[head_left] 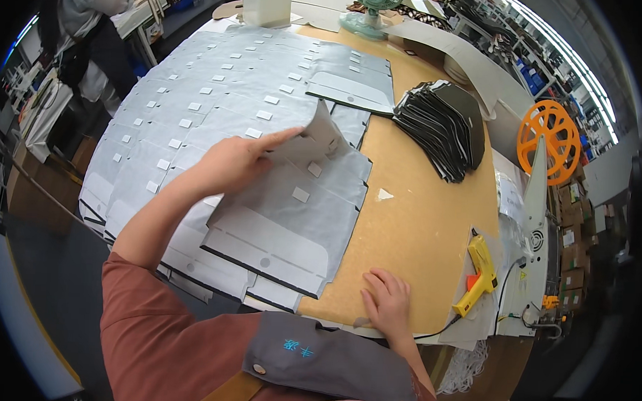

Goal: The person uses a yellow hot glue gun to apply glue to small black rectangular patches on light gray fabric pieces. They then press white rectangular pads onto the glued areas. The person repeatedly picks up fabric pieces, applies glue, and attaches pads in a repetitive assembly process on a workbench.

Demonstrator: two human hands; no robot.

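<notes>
Grey fabric panels [197, 90] dotted with small white rectangular patches lie overlapping across the left and middle of the table. My left hand [239, 164] reaches over them, its index finger stretched along the top panel [327, 215]. That panel's far end curls up off the pile, pinched at its edge by the hand; the thumb and other fingers are partly hidden. A pale strip with dark edging runs along the panel's near end. My right hand [388, 302] rests on the tan tabletop [404, 239] near its front edge, fingers apart, holding nothing.
A fanned stack of black pieces [444, 127] lies at right, beyond a small white triangular scrap [385, 195]. A yellow glue gun [481, 270] with a cord sits beside an orange reel [548, 143]. Behind are a green fan [361, 21] and a white container [267, 8]. Another person [93, 30] stands far left.
</notes>
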